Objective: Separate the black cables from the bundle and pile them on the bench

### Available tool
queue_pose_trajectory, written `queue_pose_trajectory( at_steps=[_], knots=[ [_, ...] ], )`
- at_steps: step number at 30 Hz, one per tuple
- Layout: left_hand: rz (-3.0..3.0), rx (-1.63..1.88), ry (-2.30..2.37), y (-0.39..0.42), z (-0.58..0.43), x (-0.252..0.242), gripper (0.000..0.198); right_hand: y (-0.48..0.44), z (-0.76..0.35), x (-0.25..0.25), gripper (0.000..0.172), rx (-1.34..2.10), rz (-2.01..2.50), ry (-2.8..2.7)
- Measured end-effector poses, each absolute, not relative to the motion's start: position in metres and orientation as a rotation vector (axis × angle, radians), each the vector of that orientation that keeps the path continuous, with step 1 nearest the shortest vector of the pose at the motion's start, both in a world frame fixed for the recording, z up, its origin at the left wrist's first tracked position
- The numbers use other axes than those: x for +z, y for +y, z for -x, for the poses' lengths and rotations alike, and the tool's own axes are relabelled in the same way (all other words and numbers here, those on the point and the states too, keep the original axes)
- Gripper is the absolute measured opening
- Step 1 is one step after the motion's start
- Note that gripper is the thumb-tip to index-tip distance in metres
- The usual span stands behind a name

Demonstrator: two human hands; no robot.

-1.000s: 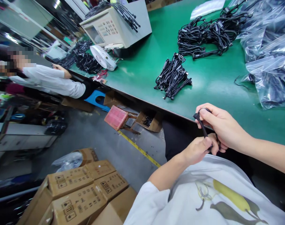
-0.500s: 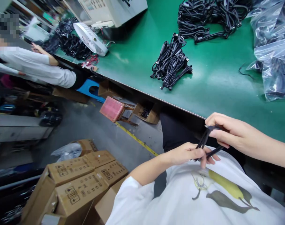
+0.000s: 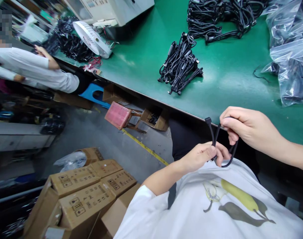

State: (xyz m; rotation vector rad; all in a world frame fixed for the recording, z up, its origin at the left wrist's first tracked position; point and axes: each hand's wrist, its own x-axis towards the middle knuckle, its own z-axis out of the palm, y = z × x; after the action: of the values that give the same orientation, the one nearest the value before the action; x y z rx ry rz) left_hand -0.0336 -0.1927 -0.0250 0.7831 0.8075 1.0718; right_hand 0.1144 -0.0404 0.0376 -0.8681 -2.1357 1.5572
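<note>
A short black cable (image 3: 233, 158) is looped between my two hands, just off the table's near edge. My left hand (image 3: 203, 155) pinches its lower part between thumb and fingers, and one connector end sticks up above that grip. Higher and to the right, my right hand (image 3: 237, 124) is closed on the upper part of the loop. Beyond my hands, a small pile of black cables (image 3: 181, 64) lies on the green table (image 3: 223, 89). A larger heap of bundled cables (image 3: 203, 20) is at the far side.
Clear zip bags (image 3: 291, 73) with dark contents lie at the right. A white fan (image 3: 91, 39) and a pale machine (image 3: 111, 13) stand at the far left, near a person in white (image 3: 42, 69). Cardboard boxes (image 3: 89, 196) and a red-topped stool (image 3: 118, 115) are on the floor.
My right hand has moved slightly up, drawing part of the cable away from my left hand. The cable's loop has opened wider, and a connector end now stands free.
</note>
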Motion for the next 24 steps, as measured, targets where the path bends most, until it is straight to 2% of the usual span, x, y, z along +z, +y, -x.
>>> queue_pose_trajectory(
  at_steps=[3, 6, 11, 15, 20, 24],
  knots=[
    [-0.685, 1.151, 0.844, -0.195, 0.021, -0.031, 0.068, -0.044, -0.111, 0.034, 0.045, 1.754, 0.934, -1.926],
    [-0.609, 1.229, 0.871, -0.189, 0.009, -0.037, 0.066, -0.052, -0.106, 0.036, 0.039, 2.027, 0.908, -1.572],
    [-0.758, 1.198, 0.858, -0.174, 0.007, -0.046, 0.066, -0.059, -0.098, 0.041, 0.047, 2.411, 0.964, -1.267],
    [-0.730, 1.184, 0.820, -0.171, 0.014, -0.046, 0.046, -0.053, -0.093, 0.039, 0.041, 2.227, 0.966, -1.154],
    [-0.683, 1.040, 0.771, -0.167, 0.018, -0.032, 0.068, -0.052, -0.085, 0.036, 0.042, 2.078, 0.939, -1.134],
    [-0.750, 0.971, 0.863, -0.163, 0.019, -0.027, 0.058, -0.051, -0.086, 0.033, 0.041, 2.126, 0.942, -1.079]
  ],
)
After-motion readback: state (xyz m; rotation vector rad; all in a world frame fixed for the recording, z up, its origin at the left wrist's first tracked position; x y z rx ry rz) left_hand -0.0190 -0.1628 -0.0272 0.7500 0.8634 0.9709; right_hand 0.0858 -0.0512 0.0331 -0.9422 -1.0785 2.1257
